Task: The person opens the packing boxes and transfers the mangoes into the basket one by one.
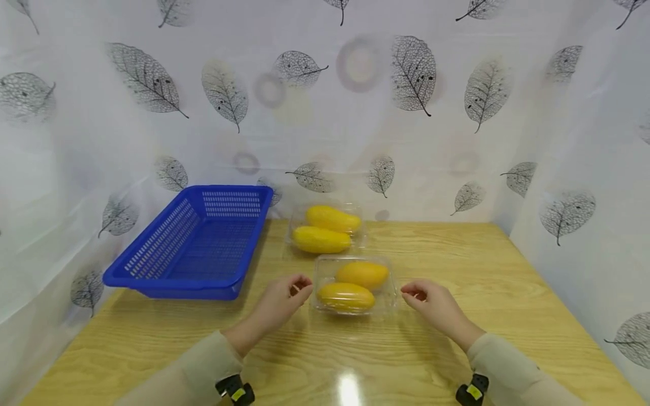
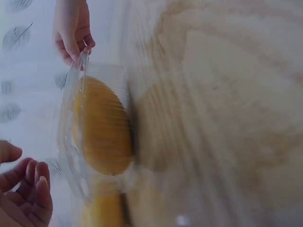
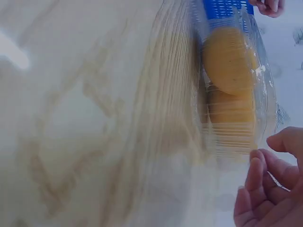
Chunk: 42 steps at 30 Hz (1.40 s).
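Note:
A clear plastic box [image 1: 329, 260] with two yellow-orange mangoes [image 1: 363, 274] lies on the table, its lid down over them. My left hand [image 1: 281, 298] is just off the box's left end, fingers loosely bent with nothing in them. In the left wrist view a gap shows between the left fingertips [image 2: 41, 182] and the lid's edge. At the opposite end is my right hand [image 1: 435, 303], fingertips right by the rim. The right wrist view shows its thumb [image 3: 285, 139] apart from the forefinger, with nothing pinched between them.
Behind this box stands a second clear box [image 1: 363, 239] with two longer yellow fruits [image 1: 322, 239]. A blue slotted basket [image 1: 236, 276] is at the left of the wooden table [image 1: 457, 254]. Leaf-printed white sheeting [image 1: 325, 135] hangs behind and along both sides.

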Each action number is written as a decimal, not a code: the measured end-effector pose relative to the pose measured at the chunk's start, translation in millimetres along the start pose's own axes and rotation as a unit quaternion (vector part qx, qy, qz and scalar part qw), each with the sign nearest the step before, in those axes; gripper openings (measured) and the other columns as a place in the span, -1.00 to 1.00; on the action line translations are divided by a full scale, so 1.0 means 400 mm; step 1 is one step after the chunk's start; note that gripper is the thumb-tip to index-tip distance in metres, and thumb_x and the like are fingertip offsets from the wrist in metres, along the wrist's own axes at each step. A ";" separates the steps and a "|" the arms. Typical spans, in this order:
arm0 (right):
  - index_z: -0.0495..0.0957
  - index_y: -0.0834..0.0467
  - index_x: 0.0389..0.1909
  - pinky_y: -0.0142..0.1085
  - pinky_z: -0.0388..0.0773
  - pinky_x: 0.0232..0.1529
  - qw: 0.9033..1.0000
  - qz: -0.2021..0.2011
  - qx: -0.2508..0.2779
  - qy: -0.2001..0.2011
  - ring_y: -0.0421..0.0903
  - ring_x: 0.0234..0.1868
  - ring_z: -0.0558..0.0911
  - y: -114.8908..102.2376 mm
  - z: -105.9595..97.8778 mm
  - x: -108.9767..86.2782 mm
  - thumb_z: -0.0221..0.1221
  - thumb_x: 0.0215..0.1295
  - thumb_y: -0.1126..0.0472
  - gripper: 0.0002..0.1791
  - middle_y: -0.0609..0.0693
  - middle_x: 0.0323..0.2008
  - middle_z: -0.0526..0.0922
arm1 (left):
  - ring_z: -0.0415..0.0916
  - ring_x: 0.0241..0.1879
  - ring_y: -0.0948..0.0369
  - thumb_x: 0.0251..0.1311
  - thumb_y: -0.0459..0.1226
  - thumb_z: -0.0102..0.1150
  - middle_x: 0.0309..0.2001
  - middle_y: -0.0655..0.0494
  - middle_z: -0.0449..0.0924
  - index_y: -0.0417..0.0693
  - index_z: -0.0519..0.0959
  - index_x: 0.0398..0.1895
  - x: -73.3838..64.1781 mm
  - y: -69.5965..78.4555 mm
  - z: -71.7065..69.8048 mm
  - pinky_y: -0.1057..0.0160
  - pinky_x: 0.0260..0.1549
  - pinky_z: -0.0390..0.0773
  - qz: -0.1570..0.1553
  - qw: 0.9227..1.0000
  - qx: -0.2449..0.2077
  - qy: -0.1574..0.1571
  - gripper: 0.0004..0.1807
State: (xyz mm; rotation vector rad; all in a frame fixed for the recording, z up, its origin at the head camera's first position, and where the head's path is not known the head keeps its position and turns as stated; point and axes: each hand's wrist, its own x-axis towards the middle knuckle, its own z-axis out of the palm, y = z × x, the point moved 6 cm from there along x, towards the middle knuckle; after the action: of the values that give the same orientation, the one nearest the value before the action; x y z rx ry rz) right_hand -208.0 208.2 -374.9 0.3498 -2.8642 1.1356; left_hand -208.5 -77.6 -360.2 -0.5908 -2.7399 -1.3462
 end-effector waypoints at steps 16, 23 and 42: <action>0.49 0.48 -0.10 -0.46 0.47 -0.40 0.915 0.103 0.341 -0.189 -0.27 -0.44 0.43 0.065 0.093 -0.025 0.05 0.34 0.22 -0.65 -0.09 -0.37 0.57 | 0.35 -0.41 0.32 0.21 -0.19 0.15 -0.36 0.27 0.45 0.13 0.59 -0.40 0.032 0.222 0.232 0.41 -0.44 0.37 0.434 0.766 0.474 0.025 -0.93; 0.55 0.39 -0.16 -0.49 0.47 -0.41 0.895 0.110 0.388 -0.191 -0.30 -0.43 0.48 0.076 0.099 -0.026 0.06 0.34 0.21 -0.72 -0.11 -0.39 0.59 | 0.30 -0.45 0.33 0.21 -0.22 0.14 -0.43 0.28 0.40 0.12 0.60 -0.38 0.047 0.216 0.265 0.44 -0.51 0.32 0.424 0.760 0.493 0.015 -0.93; 0.54 0.21 -0.22 -0.45 0.49 -0.30 0.862 0.115 0.447 -0.210 -0.27 -0.35 0.50 0.071 0.094 -0.038 0.03 0.37 0.22 -0.84 -0.08 -0.32 0.56 | 0.34 -0.43 0.34 0.27 -0.14 0.08 -0.41 0.29 0.43 0.16 0.60 -0.32 0.071 0.250 0.315 0.46 -0.52 0.37 0.384 0.754 0.533 -0.003 -0.89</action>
State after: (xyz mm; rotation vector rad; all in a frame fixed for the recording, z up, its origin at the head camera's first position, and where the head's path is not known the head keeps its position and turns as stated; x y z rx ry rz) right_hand -197.9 205.5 -423.1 0.2948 -2.4865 2.7043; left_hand -182.9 83.7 -357.8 -1.2751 -2.2074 0.4017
